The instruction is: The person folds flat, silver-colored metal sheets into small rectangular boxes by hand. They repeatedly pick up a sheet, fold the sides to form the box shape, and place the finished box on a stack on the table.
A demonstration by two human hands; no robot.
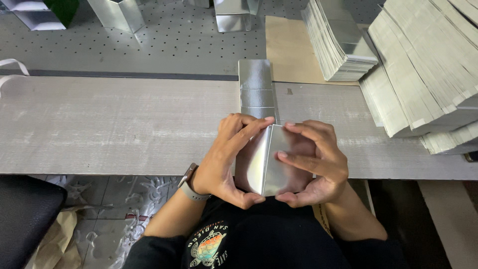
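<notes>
Silver card [271, 159] held at the near edge of the grey tabletop [99, 124], over the lap, partly folded; one crease runs top to bottom, ridge toward the camera. Long axis runs away from the body, with a flat silver strip [256, 89] lying on the tabletop beyond it. Left hand [226, 159] closed in a grip on the left panel, index finger laid along the top edge, thumb under the bottom corner, watch on the wrist. Right hand [316, 162] gripping the right panel, fingers spread across its face, thumb below. Stacks of flat silver sheets [423, 65] sit far right.
</notes>
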